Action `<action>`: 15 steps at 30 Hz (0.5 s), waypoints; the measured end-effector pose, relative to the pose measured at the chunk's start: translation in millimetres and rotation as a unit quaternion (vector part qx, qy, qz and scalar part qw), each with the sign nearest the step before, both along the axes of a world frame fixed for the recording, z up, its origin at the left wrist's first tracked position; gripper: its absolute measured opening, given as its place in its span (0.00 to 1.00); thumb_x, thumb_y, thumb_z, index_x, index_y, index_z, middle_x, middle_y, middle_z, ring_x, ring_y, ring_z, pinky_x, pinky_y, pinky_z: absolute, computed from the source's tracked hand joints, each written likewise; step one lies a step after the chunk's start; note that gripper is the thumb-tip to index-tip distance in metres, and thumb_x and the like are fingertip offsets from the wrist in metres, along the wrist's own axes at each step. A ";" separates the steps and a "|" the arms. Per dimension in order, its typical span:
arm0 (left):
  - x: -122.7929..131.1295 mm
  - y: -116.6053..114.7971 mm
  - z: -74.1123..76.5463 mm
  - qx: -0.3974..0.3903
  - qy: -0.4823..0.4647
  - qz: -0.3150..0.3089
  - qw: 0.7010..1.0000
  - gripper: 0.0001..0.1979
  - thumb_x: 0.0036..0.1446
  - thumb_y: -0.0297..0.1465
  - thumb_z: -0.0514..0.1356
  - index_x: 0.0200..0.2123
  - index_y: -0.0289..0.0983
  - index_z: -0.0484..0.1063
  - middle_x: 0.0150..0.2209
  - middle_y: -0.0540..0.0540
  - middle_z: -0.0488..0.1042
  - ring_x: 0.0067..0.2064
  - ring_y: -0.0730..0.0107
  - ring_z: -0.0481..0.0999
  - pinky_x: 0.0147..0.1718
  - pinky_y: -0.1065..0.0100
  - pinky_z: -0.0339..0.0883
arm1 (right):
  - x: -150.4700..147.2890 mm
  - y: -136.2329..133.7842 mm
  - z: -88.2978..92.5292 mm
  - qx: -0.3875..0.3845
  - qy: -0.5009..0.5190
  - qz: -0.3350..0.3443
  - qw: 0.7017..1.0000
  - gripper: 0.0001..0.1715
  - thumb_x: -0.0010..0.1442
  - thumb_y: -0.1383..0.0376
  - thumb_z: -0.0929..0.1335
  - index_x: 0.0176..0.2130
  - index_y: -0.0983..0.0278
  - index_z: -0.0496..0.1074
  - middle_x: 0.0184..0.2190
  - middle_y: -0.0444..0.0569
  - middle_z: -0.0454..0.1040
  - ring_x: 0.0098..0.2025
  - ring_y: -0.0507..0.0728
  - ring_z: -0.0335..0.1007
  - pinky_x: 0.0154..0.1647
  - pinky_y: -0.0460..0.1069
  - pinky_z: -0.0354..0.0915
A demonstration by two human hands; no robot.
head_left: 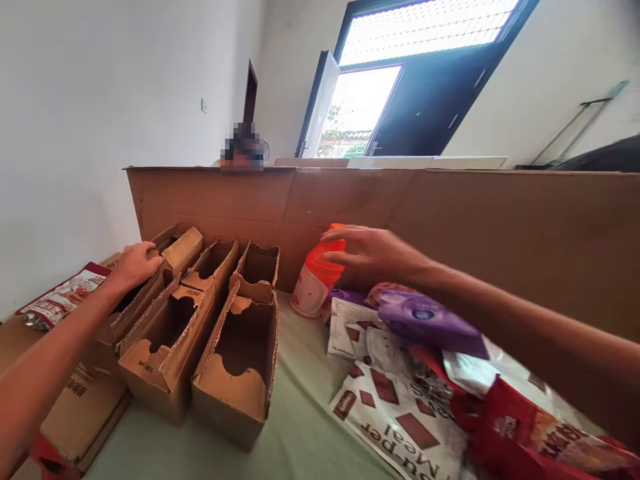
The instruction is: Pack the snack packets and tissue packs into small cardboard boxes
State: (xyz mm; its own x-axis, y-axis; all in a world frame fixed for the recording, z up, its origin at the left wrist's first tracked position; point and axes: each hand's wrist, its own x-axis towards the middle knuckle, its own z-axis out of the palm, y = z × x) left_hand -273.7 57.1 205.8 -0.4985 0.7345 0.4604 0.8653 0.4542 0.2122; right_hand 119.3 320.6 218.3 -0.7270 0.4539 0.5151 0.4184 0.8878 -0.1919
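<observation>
My left hand [135,267] rests at the rim of a long open cardboard box [183,250] in the leftmost row, its fingers curled over the edge. Held out to the right, my right hand [367,248] has thumb and fingers apart at the upper part of an orange plastic bottle [313,287]. That bottle has a pale label, appears tilted, and its base is on the green cloth. The fingers overlap the bottle; firm contact cannot be made out. Two more rows of open cardboard boxes [233,400] with cut-out fronts stand between my hands.
White Su-per Meal packets [395,413], a purple pack [425,317] and red snack bags [530,427] lie heaped on the right. A red-and-white bag [65,293] lies far left above flat cartons [85,407]. Behind stands a cardboard wall [350,200]; a person [243,147] is beyond it.
</observation>
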 end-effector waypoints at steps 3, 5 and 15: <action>-9.6 44.0 0.6 -0.097 -0.039 0.004 0.995 0.18 0.67 0.40 0.63 0.54 0.36 0.73 0.53 0.42 0.76 0.50 0.59 0.78 0.49 0.53 0.77 | -90.0 -28.7 1.1 0.011 -0.076 0.066 0.995 0.12 0.62 0.63 0.69 0.45 0.60 0.80 0.56 0.56 0.79 0.60 0.66 0.74 0.64 0.63 0.67; -8.1 58.6 -3.0 -0.135 -0.047 -0.002 0.990 0.17 0.67 0.40 0.63 0.54 0.36 0.73 0.53 0.42 0.76 0.50 0.59 0.79 0.48 0.54 0.77 | -146.3 -42.1 1.9 0.016 -0.090 0.086 0.992 0.15 0.64 0.65 0.68 0.49 0.61 0.79 0.58 0.53 0.78 0.61 0.63 0.73 0.65 0.59 0.65; 25.6 46.7 -34.8 -0.166 0.029 -0.018 0.986 0.17 0.68 0.39 0.63 0.54 0.37 0.73 0.56 0.41 0.75 0.54 0.57 0.77 0.53 0.50 0.75 | -319.4 -60.4 -5.7 0.030 -0.215 0.119 0.969 0.23 0.64 0.69 0.69 0.58 0.59 0.76 0.58 0.52 0.78 0.60 0.63 0.73 0.57 0.53 0.67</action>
State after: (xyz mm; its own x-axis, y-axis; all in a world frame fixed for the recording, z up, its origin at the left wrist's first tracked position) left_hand -248.0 103.8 171.0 -0.4496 0.8658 0.2195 0.8882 0.4595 0.0069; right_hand -200.1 260.2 212.6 -0.9609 0.2249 0.1618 0.2294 0.9733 0.0097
